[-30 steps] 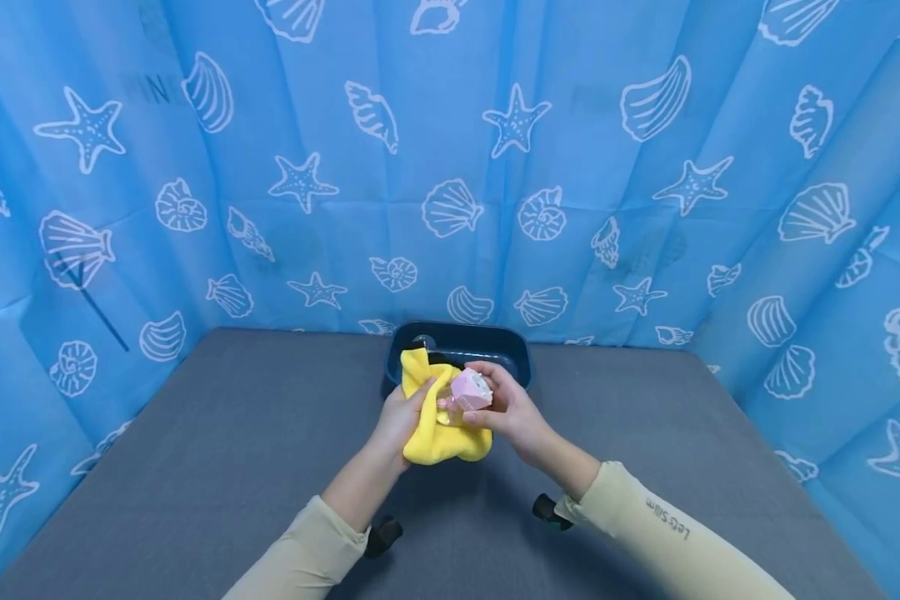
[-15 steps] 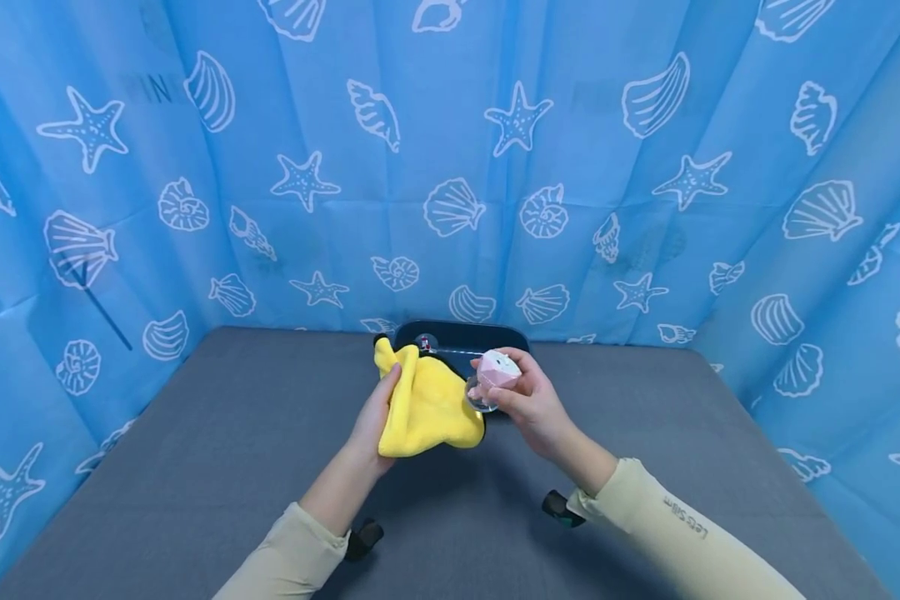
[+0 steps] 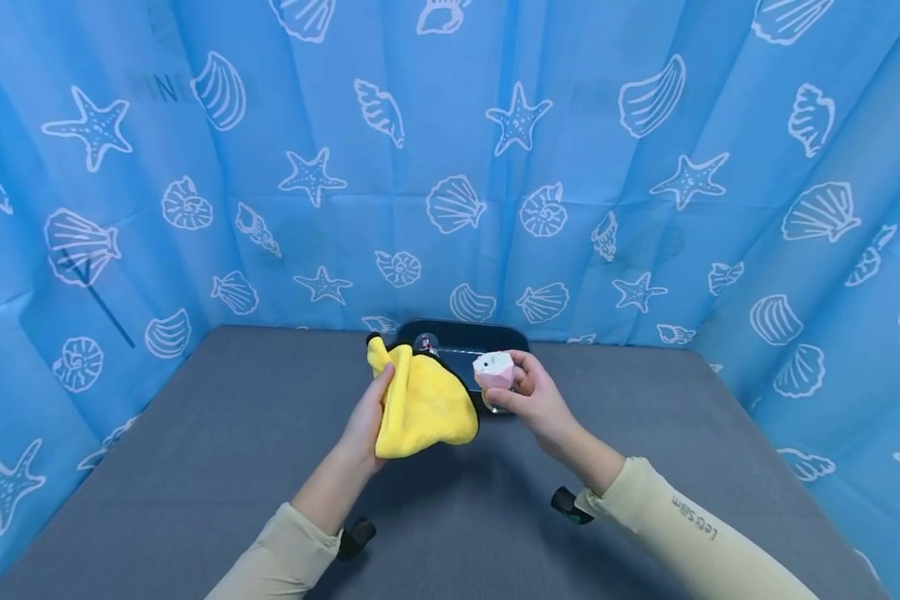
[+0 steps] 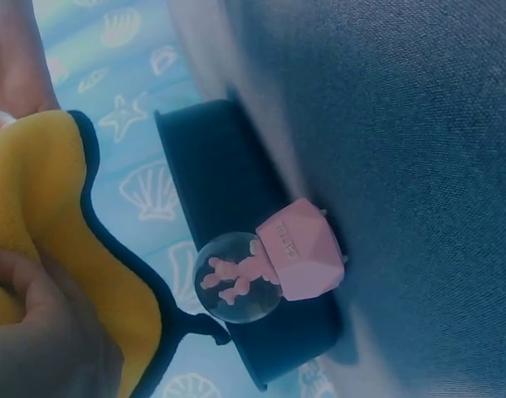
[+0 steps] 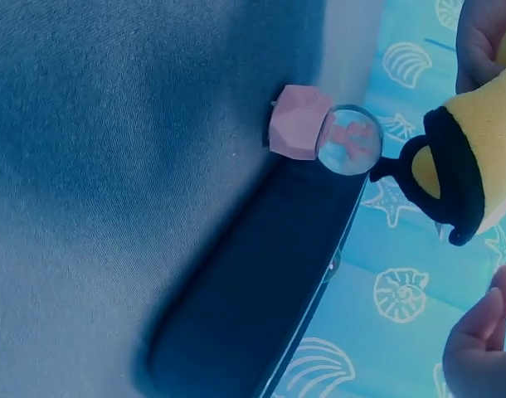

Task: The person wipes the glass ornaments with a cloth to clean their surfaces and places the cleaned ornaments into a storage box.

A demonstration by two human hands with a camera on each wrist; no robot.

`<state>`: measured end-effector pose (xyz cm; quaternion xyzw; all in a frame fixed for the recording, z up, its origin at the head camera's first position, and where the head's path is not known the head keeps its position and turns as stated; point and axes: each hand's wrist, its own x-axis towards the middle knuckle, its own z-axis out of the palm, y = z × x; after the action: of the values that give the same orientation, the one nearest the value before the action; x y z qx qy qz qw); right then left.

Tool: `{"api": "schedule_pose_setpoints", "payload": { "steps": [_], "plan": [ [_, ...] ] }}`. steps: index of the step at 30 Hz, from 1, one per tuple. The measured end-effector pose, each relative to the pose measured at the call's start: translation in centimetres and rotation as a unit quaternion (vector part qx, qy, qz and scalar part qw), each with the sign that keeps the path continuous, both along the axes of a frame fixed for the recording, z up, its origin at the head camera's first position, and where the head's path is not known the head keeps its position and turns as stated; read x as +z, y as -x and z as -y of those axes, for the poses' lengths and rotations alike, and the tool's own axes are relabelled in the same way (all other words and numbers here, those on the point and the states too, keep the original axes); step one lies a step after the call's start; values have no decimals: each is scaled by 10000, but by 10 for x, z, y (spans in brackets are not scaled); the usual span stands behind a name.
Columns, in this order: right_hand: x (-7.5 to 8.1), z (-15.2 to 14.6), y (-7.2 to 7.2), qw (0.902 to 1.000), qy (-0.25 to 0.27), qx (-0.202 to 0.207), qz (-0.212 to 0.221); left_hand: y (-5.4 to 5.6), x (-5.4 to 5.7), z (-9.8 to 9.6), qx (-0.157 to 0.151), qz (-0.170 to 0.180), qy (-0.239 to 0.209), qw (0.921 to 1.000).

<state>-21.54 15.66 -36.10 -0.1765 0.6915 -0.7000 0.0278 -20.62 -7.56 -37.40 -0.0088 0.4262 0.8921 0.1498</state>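
Observation:
A yellow cloth [image 3: 431,408] with a dark border hangs from my left hand [image 3: 363,425], thumb over its near fold. To its right, my right hand [image 3: 536,400] pinches a small snow globe [image 3: 492,372] by its pink faceted base. That base points up, showing its white underside, and the clear ball hangs below, partly behind the fingers. Between the two hands is a gap. Another snow globe [image 4: 301,253], with a pink base and a pink figure inside its ball, stands upright on the table before the bin; in the head view the cloth hides most of it.
Behind both hands, a dark blue rectangular bin [image 3: 468,333] stands at the back of the grey table [image 3: 645,433]. A blue curtain [image 3: 450,167] with white shells and starfish closes off the back and sides.
My right hand has drawn the snow globe out of the cloth to the right and tipped its base upward. My left hand has shifted left with the cloth, which now hangs more open.

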Motion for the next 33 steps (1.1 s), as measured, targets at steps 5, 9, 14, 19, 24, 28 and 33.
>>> {"api": "schedule_pose_setpoints", "payload": {
  "steps": [5, 9, 14, 19, 24, 28, 33],
  "plan": [
    [1, 0, 0, 9968, -745, -271, -24, -1, 0, 1, 41, -11, 133, 9999],
    [0, 0, 1, 9956, -870, -239, -261, -2, 0, 0, -95, -29, 168, 9998],
    [0, 2, 1, 9930, -1076, -137, -468, -1, -1, -3, -425, -138, 119, 9989],
    [0, 7, -1, 9858, -1506, -103, -736, -1, -1, -10, -867, -405, 370, 9947],
    [-1, 12, -1, 9730, -1985, 277, -1146, -2, -4, -21, -984, -757, 854, 9886],
    [-2, 13, -2, 9542, -2514, 397, -1569, -1, -7, -29, -847, -984, 1266, 9834],
    [-2, 12, -1, 9390, -2744, 283, -2053, 1, -8, -37, -409, -959, 1673, 9804]
  ]
}}
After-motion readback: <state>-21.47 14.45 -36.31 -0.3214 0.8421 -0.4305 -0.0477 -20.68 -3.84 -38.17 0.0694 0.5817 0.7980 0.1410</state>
